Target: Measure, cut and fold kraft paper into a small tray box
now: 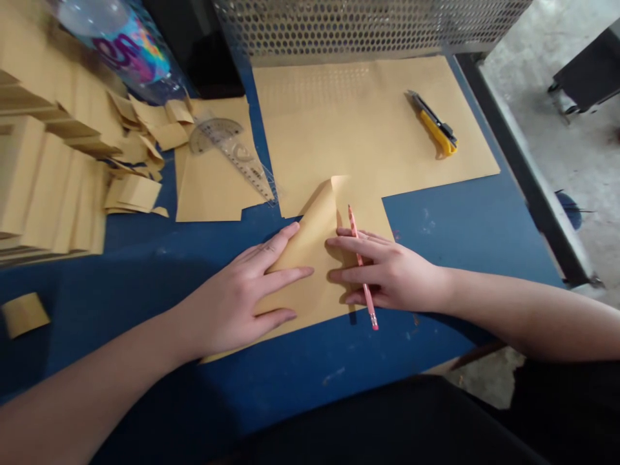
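A sheet of brown kraft paper (310, 242) lies in front of me, partly folded over, with a raised corner at its far end. Across its left part my left hand (247, 287) rests with the fingers spread. On the right side of the fold my right hand (390, 271) touches the paper with its fingertips. A pink pencil (369, 298) is held between the fingers of that hand, its point away from me and its eraser end towards me. What lies under the palms is hidden.
A larger brown sheet (334, 123) lies beyond, bearing a yellow utility knife (438, 132). To the left are a clear protractor (216, 134), a set square (247, 169), paper scraps (138, 192), stacked folded brown pieces (46, 187) and a bottle (128, 51). A perforated metal panel (339, 29) bounds the back.
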Tool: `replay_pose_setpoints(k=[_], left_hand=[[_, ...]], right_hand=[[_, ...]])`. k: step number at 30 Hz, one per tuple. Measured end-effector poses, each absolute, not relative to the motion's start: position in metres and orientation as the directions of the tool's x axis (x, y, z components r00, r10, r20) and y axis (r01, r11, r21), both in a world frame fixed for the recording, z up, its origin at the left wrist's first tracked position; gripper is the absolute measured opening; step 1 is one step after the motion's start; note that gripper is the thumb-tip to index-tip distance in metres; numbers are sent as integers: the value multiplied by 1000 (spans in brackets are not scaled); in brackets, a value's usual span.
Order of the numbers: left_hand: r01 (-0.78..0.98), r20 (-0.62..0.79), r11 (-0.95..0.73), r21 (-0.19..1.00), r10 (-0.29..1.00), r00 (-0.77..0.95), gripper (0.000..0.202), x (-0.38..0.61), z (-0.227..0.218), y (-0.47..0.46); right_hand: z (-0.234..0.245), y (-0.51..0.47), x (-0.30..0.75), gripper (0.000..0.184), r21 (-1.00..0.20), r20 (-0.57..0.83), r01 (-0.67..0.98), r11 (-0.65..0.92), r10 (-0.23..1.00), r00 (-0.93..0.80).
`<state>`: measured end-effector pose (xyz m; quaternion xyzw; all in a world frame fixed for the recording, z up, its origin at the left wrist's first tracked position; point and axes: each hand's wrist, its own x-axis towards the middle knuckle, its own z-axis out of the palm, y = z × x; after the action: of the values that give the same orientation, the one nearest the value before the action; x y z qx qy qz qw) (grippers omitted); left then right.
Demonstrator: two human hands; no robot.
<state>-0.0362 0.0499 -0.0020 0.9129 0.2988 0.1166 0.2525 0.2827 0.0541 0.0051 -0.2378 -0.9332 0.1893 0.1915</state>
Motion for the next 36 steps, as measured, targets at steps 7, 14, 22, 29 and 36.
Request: replay_pose_setpoints(k=[7, 14, 22, 29, 36], left_hand=[[483, 59, -671, 562, 616, 786, 47, -37, -3, 51], [489, 49, -646, 586, 630, 775, 50, -37, -1, 50], [473, 70, -681, 560, 607, 792, 50, -36, -2, 50], [481, 67, -672, 563, 617, 784, 48, -34, 0, 48], [483, 35, -669, 565, 604, 796, 49, -34, 5, 50]], right_hand=[[5, 54, 282, 32, -447, 256, 377, 812, 519, -815], [6, 53, 282, 31, -439, 247, 384, 812, 520, -818], [7, 54, 283, 31, -429, 249, 390, 815, 521, -816], [6, 55, 283, 31, -449, 253, 374, 812, 517, -818], [7, 56, 281, 29, -451, 257, 371, 812, 515, -818]])
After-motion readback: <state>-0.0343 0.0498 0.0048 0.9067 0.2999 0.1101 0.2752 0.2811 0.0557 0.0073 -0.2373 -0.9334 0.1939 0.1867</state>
